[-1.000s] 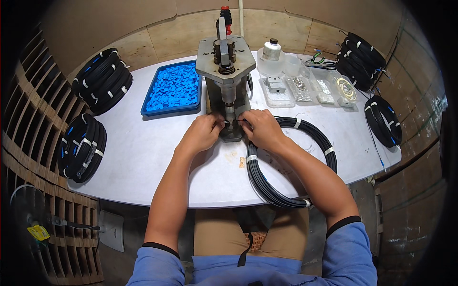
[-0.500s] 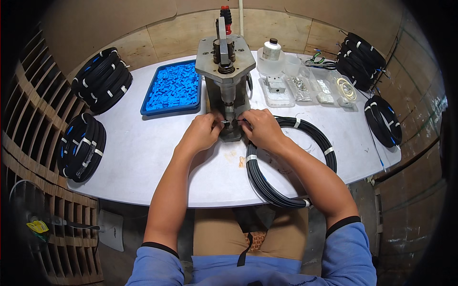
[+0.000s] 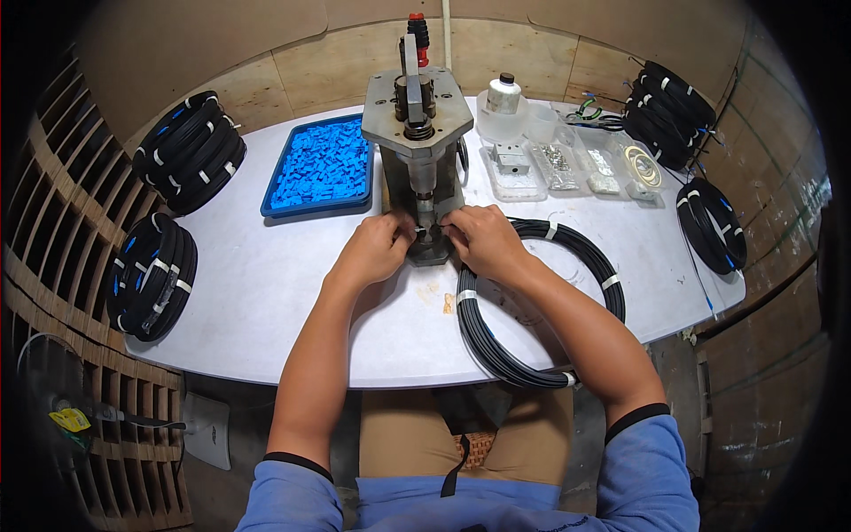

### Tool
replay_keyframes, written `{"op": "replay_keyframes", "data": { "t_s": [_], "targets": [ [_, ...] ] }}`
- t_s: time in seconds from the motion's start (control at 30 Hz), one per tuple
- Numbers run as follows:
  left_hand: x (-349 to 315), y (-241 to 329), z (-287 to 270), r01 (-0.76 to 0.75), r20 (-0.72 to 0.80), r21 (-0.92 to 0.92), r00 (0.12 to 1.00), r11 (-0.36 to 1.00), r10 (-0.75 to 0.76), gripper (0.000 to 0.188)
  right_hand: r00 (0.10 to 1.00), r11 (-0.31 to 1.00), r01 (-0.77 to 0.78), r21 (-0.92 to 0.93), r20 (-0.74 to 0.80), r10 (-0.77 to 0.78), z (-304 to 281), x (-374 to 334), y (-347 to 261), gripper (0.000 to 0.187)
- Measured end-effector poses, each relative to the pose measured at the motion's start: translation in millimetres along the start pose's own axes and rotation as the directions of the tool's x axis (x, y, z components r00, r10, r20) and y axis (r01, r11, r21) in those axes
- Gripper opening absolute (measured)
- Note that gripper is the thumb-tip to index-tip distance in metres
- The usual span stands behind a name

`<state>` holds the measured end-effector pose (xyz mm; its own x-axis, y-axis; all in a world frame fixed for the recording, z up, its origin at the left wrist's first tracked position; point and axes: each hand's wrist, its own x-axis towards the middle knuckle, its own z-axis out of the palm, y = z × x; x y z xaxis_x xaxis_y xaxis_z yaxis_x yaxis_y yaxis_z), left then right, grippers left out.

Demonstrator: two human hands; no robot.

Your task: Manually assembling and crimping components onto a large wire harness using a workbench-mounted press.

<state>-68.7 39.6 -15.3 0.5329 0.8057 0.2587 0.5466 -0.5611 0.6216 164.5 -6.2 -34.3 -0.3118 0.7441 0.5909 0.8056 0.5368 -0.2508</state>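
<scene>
A grey metal bench press [image 3: 418, 142] stands at the middle of the table, its plunger above a small base. On the left side of the plunger's lower end, my left hand [image 3: 383, 246] is closed, fingers pinched around something small and pale that I cannot make out. My right hand [image 3: 487, 241] pinches at the other side, apparently on the thin end of a black cable. That cable's coil [image 3: 486, 344], bound with white bands, lies flat below my right hand and forearm. The fingers largely hide the spot between the two hands.
A dark blue tray [image 3: 268, 206] of small blue pieces lies left of the press. Behind on the right are a white bottle [image 3: 503, 94], clear boxes of small parts [image 3: 560, 167] and a metal block [image 3: 511, 158]. More black cable coils [image 3: 191, 151] stand at both table ends.
Both hands stay at the press with barely any movement. The small pale piece at my left fingertips shows a little less than before. The view has shifted very slightly.
</scene>
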Motion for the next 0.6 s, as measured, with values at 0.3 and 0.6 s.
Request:
{"op": "replay_keyframes", "data": {
  "t_s": [0.3,0.6],
  "targets": [
    [-0.1,1.5,-0.6,0.005,-0.005,0.011,1.0,1.0,-0.005,0.018,1.0,1.0,-0.011,0.0,0.002,0.011,-0.6,0.1,-2.5,0.014],
    [-0.2,2.1,-1.5,0.004,-0.003,0.021,1.0,1.0,-0.004,0.02,0.999,0.999,-0.033,0.003,0.023,0.033,-1.6,0.7,-3.1,0.014]
  ]
}}
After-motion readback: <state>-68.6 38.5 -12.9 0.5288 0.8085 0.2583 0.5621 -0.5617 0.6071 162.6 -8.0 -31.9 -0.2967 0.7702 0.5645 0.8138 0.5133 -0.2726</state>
